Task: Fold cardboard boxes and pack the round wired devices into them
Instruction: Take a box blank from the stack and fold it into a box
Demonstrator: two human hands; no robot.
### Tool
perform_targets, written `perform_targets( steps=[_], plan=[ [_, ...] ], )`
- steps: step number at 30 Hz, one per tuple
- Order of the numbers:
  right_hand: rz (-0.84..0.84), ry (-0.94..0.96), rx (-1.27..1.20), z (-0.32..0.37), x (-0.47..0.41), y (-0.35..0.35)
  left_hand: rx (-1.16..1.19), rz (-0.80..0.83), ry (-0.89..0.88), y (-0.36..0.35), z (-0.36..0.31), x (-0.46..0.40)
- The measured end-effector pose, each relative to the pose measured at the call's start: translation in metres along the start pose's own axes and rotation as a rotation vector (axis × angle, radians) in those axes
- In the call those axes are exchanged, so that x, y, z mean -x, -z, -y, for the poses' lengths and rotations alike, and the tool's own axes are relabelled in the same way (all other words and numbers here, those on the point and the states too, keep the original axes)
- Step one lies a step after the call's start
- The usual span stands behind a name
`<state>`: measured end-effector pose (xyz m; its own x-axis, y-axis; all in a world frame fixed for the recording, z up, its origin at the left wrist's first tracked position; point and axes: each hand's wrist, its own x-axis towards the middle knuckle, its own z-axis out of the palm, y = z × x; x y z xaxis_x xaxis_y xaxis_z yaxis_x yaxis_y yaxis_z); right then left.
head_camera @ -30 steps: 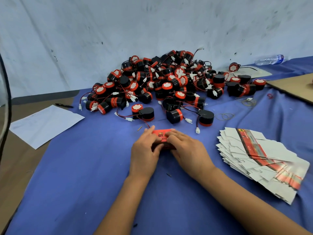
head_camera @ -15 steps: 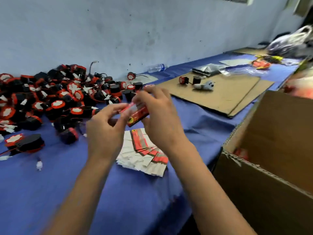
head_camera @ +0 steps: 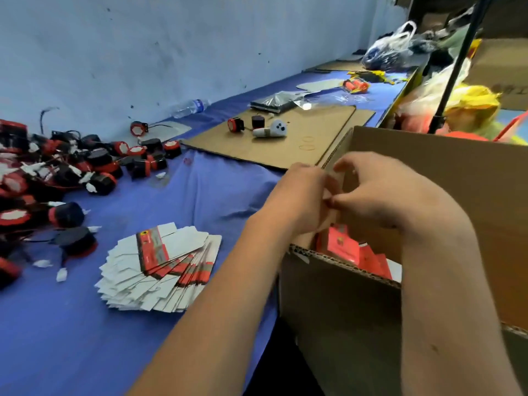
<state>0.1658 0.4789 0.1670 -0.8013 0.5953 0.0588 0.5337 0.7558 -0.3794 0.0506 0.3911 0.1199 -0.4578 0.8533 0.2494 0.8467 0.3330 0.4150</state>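
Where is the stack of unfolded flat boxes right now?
In the head view, the stack of flat boxes lies fanned out on the blue tablecloth, lower centre-left, between the pile of round devices and the big cardboard carton, just beside the left forearm.

Person: two forearms, bare to the frame's edge, no sleeves showing. Left hand and right hand bare. Fingers short-nailed, partly blurred.

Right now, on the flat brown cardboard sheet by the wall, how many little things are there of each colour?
Red-and-black round device: 1
Black round device: 1
White thing: 1
Total: 3 on the cardboard sheet. The faint rings nearby are too unclear to count.
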Motion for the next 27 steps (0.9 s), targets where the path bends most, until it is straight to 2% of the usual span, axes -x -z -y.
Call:
perform_targets(
  steps=[2,4,5,6,8,9,10,12,14,16,21,24,27],
  plan=[
    [-0.131,0.086,-0.091,0.025,-0.002,-0.01,0.188,-0.174,0.038,0.008,0.023,0.02],
    [-0.208,0.206,-0.163,0.058,-0.005,-0.029,0.231,-0.378,0.17,0.015,0.056,0.05],
    [-0.156,0.272,-0.161,0.077,-0.008,-0.044,0.172,-0.441,0.293,0.017,0.078,0.067],
    [-0.03,0.34,-0.133,0.098,-0.011,-0.063,0.073,-0.473,0.444,0.018,0.101,0.086],
    [0.278,0.437,-0.032,0.137,-0.02,-0.107,-0.13,-0.458,0.763,0.018,0.143,0.124],
    [0.38,0.467,0.009,0.154,-0.024,-0.13,-0.207,-0.439,0.906,0.019,0.159,0.143],
    [0.43,0.476,0.034,0.167,-0.028,-0.151,-0.241,-0.425,1.012,0.018,0.17,0.157],
    [0.461,0.453,0.064,0.185,-0.036,-0.186,-0.156,-0.455,1.112,0.017,0.186,0.179],
    [0.473,0.424,0.075,0.196,-0.041,-0.208,0.024,-0.553,1.119,0.016,0.194,0.19],
    [0.403,0.426,0.038,0.204,-0.045,-0.219,0.151,-0.675,1.109,0.018,0.197,0.193],
    [0.19,0.451,-0.123,0.208,-0.052,-0.227,0.252,-0.896,1.007,0.023,0.196,0.188],
    [0.037,0.517,-0.143,0.21,-0.053,-0.23,0.344,-0.885,0.95,0.023,0.197,0.186],
    [-0.103,0.589,-0.239,0.212,-0.048,-0.231,0.411,-0.773,0.911,0.022,0.199,0.188]
  ],
)
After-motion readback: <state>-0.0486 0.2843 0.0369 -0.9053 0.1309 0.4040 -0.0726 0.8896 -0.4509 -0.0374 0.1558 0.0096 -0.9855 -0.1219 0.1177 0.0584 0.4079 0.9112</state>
